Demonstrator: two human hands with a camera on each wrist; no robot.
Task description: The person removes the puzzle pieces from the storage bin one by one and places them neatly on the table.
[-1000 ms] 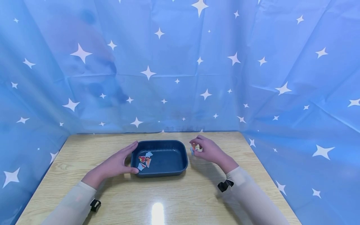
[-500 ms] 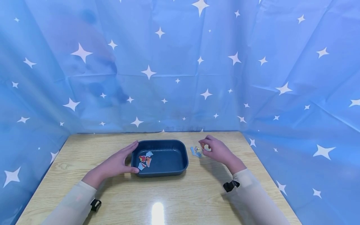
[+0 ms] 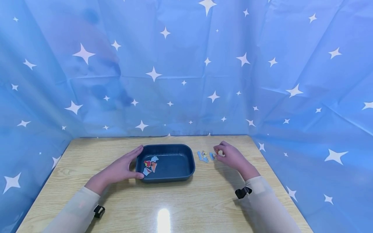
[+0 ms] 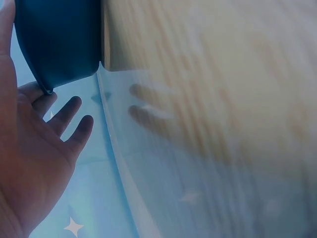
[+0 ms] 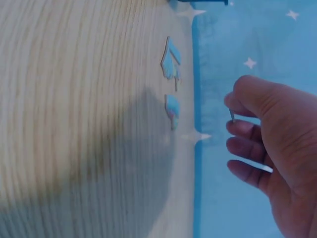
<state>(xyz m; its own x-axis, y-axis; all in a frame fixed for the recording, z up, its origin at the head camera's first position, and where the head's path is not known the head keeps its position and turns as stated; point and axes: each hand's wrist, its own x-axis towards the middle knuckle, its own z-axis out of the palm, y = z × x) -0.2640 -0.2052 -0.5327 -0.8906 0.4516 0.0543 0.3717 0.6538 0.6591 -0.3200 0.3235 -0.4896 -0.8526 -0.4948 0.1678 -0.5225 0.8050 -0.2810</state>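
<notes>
My left hand (image 3: 128,170) holds the left end of a dark blue rectangular tray (image 3: 175,178), thumb on the near corner and fingers at the far one. Inside the tray's left side lie several jigsaw puzzle pieces (image 3: 147,164), blue, red and orange. To the right of the tray, more light blue puzzle pieces (image 3: 203,157) lie flat on the table. Beside these, my right hand (image 3: 231,157) is close over another blue piece (image 3: 211,156). In the right wrist view, thumb and forefinger pinch a thin puzzle piece (image 5: 232,115), seen nearly edge-on and mostly hidden by the fingers.
The wooden table (image 3: 131,207) ends against a blue curtain (image 3: 186,64) with white stars, which also closes in the left and right sides. A bright light reflection lies on the table's near part.
My right hand has moved rightward, away from the tray, uncovering the puzzle pieces on the table. The left hand and the tray have stayed in place.
</notes>
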